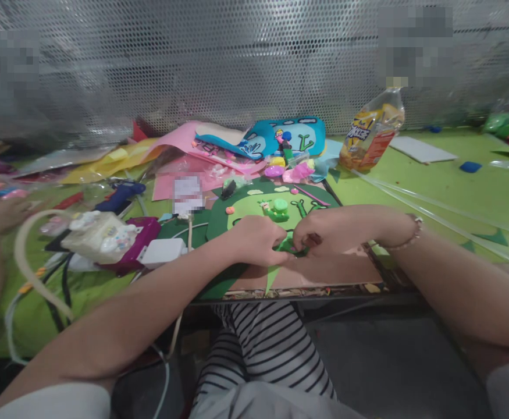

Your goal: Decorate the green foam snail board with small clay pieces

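**Close fingertip work at the lower part of a green foam craft panel**

Panel: The green craft panel (246, 205) lies flat at the near edge of the worktop, directly in front of the worker. Attached or resting on it are a green clay figure with a round disc (280, 205), a small orange piece (230, 210) and a pink ball-tipped stick (310, 196).

Hands: The left hand (259, 238) and right hand (326, 228) face each other over the panel's lower part, fingers bent inward and fingertips close together. A little green shows between them. Whether either one pinches anything I cannot tell; the fingers hide it.

Method, in my judgement: work this small asks for light, even pressure from the fingertips, with the hand edges resting on the board (324, 273) for steadiness. Knuckles should stay off the raised clay figure, which looks easily dented. The loose light-green pointed strip (271, 279) below could snag on a wrist.

Surroundings: To the left sit a white adapter (164, 252) and, farther back, a blue glue gun (121, 195); their cables deserve clearance from the left forearm. Beyond the panel lies a blue craft piece (310, 135); to its right stands a snack bag (370, 137).
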`<state>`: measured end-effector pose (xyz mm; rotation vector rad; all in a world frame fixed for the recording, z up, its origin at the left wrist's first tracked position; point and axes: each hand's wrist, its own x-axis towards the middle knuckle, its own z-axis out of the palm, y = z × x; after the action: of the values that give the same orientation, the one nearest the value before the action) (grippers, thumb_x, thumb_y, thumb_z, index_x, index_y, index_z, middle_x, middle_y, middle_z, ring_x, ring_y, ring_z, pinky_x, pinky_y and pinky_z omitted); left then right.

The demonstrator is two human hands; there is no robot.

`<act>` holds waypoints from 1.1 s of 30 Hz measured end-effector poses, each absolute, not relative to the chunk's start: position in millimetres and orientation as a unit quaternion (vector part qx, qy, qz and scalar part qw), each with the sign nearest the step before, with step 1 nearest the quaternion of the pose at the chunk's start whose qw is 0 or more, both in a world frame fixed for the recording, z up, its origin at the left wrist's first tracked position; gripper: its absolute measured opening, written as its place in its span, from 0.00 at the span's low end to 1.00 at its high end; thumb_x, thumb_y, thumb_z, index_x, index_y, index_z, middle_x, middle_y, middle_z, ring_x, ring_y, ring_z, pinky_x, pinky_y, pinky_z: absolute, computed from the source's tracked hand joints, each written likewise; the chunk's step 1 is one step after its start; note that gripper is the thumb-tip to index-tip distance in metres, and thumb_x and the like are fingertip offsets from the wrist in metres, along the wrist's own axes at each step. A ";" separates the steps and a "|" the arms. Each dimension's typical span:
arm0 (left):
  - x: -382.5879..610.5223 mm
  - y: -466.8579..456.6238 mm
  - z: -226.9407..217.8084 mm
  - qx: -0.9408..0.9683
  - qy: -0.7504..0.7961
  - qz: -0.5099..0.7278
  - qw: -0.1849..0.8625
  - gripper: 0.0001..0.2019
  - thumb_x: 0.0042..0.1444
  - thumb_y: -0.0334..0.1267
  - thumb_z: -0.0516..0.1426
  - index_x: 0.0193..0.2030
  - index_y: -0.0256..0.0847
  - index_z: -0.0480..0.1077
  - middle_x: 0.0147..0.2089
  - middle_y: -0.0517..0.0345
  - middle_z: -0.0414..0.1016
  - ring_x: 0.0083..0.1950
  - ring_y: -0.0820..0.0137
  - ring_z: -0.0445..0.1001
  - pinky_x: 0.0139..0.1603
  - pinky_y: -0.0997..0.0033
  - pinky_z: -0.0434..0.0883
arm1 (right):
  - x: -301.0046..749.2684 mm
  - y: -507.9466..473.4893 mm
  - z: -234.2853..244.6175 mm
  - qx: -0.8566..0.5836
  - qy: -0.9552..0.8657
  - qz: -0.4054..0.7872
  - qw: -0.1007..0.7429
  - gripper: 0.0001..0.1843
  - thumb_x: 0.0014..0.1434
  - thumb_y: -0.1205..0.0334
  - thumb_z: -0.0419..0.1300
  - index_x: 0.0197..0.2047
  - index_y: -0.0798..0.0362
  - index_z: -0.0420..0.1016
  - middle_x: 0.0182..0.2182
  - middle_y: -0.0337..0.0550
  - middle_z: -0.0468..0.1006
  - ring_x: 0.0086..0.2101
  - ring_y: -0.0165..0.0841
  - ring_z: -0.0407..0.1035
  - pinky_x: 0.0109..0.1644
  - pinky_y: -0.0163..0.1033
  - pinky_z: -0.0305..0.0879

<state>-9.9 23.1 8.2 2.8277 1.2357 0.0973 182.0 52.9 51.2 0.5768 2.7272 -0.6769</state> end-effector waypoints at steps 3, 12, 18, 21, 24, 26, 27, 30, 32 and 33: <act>-9.3 22.8 9.0 0.915 0.402 0.031 0.028 0.20 0.49 0.53 0.53 0.18 0.38 0.63 0.16 0.61 0.58 0.20 0.76 0.52 0.23 0.71 0.43 | 181.8 52.1 51.4 0.208 0.939 -0.238 0.138 0.13 0.50 0.68 0.52 0.38 0.54 0.74 0.30 0.40 0.75 0.27 0.28 0.63 0.29 0.33 0.55; -10.2 21.7 8.6 0.916 0.398 0.043 0.014 0.19 0.49 0.51 0.55 0.18 0.38 0.63 0.17 0.60 0.60 0.20 0.75 0.57 0.22 0.71 0.43 | 182.2 50.5 56.1 0.203 0.947 -0.228 0.103 0.14 0.50 0.70 0.51 0.37 0.54 0.74 0.32 0.41 0.76 0.28 0.28 0.63 0.31 0.33 0.55; -9.9 20.8 10.0 0.918 0.393 0.043 0.013 0.19 0.50 0.50 0.54 0.18 0.38 0.62 0.16 0.61 0.59 0.19 0.76 0.55 0.22 0.71 0.43 | 184.5 53.5 53.0 0.207 0.941 -0.231 0.132 0.14 0.50 0.69 0.52 0.39 0.53 0.75 0.30 0.40 0.75 0.26 0.27 0.61 0.28 0.33 0.52; -9.4 20.7 10.0 0.917 0.395 0.050 0.013 0.18 0.49 0.50 0.55 0.18 0.38 0.62 0.16 0.62 0.57 0.19 0.77 0.53 0.22 0.71 0.43 | 186.2 55.9 49.9 0.209 0.940 -0.234 0.132 0.13 0.50 0.68 0.52 0.38 0.53 0.75 0.31 0.40 0.75 0.27 0.28 0.62 0.29 0.33 0.52; -9.3 20.9 10.0 0.917 0.396 0.050 0.019 0.18 0.49 0.50 0.55 0.18 0.38 0.61 0.16 0.62 0.56 0.19 0.77 0.52 0.22 0.71 0.42 | 187.4 57.2 48.7 0.213 0.938 -0.238 0.134 0.13 0.50 0.67 0.53 0.39 0.54 0.75 0.31 0.41 0.75 0.27 0.28 0.62 0.30 0.33 0.52; -9.4 20.9 10.4 0.917 0.395 0.045 0.024 0.18 0.49 0.49 0.54 0.18 0.38 0.60 0.16 0.62 0.56 0.19 0.77 0.52 0.22 0.71 0.42 | 187.6 57.0 49.2 0.214 0.937 -0.240 0.136 0.13 0.50 0.67 0.53 0.38 0.54 0.75 0.31 0.42 0.75 0.27 0.28 0.61 0.30 0.34 0.52; -9.4 20.9 10.6 0.917 0.395 0.043 0.026 0.18 0.50 0.49 0.54 0.18 0.38 0.60 0.16 0.62 0.57 0.19 0.76 0.53 0.22 0.71 0.42 | 187.5 56.5 49.7 0.215 0.937 -0.239 0.136 0.13 0.50 0.67 0.53 0.38 0.54 0.75 0.31 0.42 0.75 0.27 0.28 0.61 0.29 0.34 0.52; -10.0 20.8 10.8 0.920 0.387 0.048 0.024 0.16 0.50 0.49 0.54 0.20 0.38 0.62 0.18 0.61 0.61 0.21 0.75 0.58 0.23 0.71 0.44 | 186.9 54.7 51.4 0.218 0.938 -0.234 0.133 0.12 0.50 0.66 0.53 0.36 0.53 0.75 0.29 0.40 0.74 0.25 0.28 0.59 0.28 0.34 0.51; -10.8 21.0 10.2 0.929 0.364 0.060 0.025 0.13 0.51 0.47 0.55 0.24 0.39 0.66 0.20 0.61 0.65 0.23 0.74 0.62 0.23 0.72 0.47 | 186.5 54.0 52.1 0.220 0.936 -0.236 0.138 0.12 0.49 0.67 0.52 0.35 0.53 0.75 0.27 0.39 0.74 0.24 0.27 0.58 0.27 0.34 0.51; -11.3 21.2 9.6 0.935 0.346 0.068 0.027 0.11 0.51 0.46 0.55 0.27 0.39 0.67 0.22 0.61 0.67 0.25 0.73 0.64 0.24 0.72 0.48 | 186.5 53.9 52.2 0.221 0.935 -0.240 0.141 0.12 0.49 0.67 0.52 0.36 0.52 0.75 0.27 0.39 0.74 0.24 0.27 0.58 0.27 0.34 0.51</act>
<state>-11.3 21.2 9.6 2.8892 1.0694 0.2089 186.5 53.9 52.2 0.6392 2.6984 -0.6941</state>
